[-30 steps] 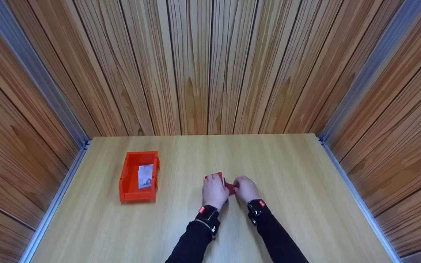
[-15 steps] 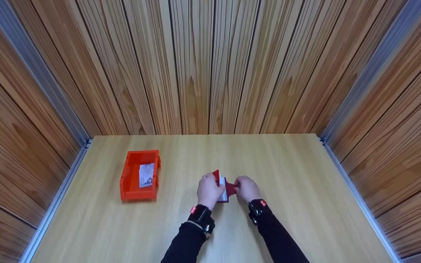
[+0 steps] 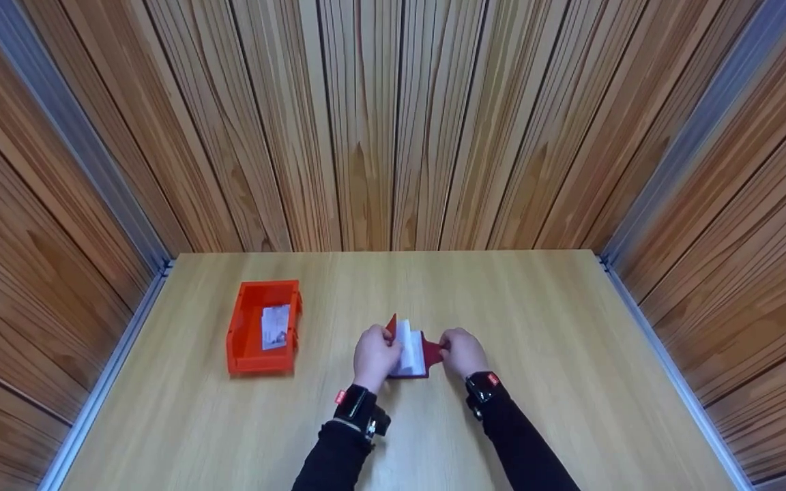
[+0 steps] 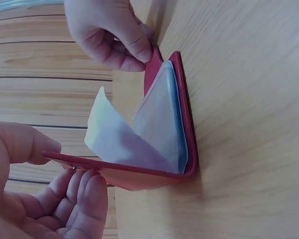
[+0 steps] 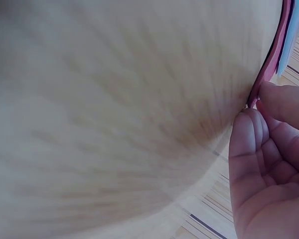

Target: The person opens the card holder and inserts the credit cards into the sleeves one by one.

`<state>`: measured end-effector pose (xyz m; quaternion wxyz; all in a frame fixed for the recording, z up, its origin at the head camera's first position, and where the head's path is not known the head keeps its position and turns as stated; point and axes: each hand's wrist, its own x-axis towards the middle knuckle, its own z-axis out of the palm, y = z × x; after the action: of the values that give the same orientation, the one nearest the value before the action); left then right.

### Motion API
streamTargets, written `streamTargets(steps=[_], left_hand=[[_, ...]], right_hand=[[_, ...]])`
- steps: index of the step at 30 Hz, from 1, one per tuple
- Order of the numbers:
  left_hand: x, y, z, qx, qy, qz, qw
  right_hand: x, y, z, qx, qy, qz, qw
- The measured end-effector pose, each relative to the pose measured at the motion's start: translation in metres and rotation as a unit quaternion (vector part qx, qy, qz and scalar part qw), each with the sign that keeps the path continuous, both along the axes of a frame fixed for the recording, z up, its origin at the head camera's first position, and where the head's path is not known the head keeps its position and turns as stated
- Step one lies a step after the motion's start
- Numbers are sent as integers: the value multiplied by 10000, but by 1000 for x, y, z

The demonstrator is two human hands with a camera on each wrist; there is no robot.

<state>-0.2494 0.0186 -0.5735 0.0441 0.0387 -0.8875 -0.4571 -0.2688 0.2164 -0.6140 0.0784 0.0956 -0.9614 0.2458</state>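
Note:
A small red card holder (image 3: 432, 352) with whitish plastic sleeves (image 3: 415, 354) stands partly unfolded on the table, between both hands. My left hand (image 3: 374, 356) pinches the edge of its front cover between thumb and fingers. The left wrist view shows that cover (image 4: 134, 172) swung away from the sleeve stack, with one loose sleeve (image 4: 124, 144) fanned out between. My right hand (image 3: 464, 351) pinches the narrow closing flap (image 4: 152, 69) on the opposite side. Up close in the right wrist view, thumb and fingertips meet at the flap's end (image 5: 259, 92).
An orange-red plastic bin (image 3: 260, 365) stands on the table to the left, holding a whitish printed card or packet (image 3: 275, 326). The wooden table (image 3: 543, 307) is bounded by wood-panelled walls (image 3: 359, 136) at the back and sides, with metal rails along the edges.
My left hand has moved left, swinging the cover of the card holder open and exposing the sleeves. The right hand keeps hold of the flap and has barely moved.

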Motion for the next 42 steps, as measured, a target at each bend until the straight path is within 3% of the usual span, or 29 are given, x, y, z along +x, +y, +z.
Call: streamTargets(steps=[11,18,22,26,32,42], left_hand=[[2,-14,-3,213,119,331,9992],[0,-30,-9,299,-179,601,9976],[1,-40,-16,272,-144,732,9968],[1,-49,-25,221,19,766,9968],[1,-57,-36,30,-32,808,9967],[4,-63,-44,-19,-56,824,9966]], right_hand=[[-1,1,-2,30,39,37,10000],[-2,2,-5,106,236,96,9996],[-2,2,-6,133,265,131,9995],[-2,2,-6,118,238,97,9996],[-2,2,-6,118,243,123,9996],[-4,3,-10,148,214,124,9996]])
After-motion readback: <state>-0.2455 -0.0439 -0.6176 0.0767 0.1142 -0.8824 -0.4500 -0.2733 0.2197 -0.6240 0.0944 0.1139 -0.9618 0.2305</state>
